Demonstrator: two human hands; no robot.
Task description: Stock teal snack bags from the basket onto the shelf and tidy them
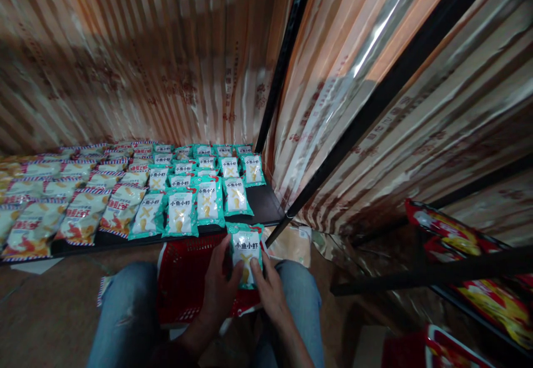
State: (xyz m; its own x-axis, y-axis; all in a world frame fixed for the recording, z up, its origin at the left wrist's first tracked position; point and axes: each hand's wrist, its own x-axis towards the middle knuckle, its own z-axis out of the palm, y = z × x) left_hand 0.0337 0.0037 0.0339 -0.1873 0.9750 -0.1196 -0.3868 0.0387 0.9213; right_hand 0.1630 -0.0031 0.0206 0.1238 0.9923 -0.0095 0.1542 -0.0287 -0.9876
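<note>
Between both hands I hold a teal and white snack bag [247, 258] upright, its printed front facing me. My left hand [222, 279] is closed on its left edge, and my right hand [268, 287] grips the right edge, with the thumbs over the front. Under the bag, between my knees, stands a red plastic basket [177, 279]. Just beyond, matching teal bags [182, 211] stand in rows on a low black shelf [266, 204]. The basket's contents are mostly hidden by my hands and the bag.
Left of the teal bags are rows of red and white snack bags [83, 212]. Black shelf posts [308, 185] rise close on the right. Red and yellow packets [466, 246] lie on another rack at right. Printed plastic sheeting [200, 68] hangs behind.
</note>
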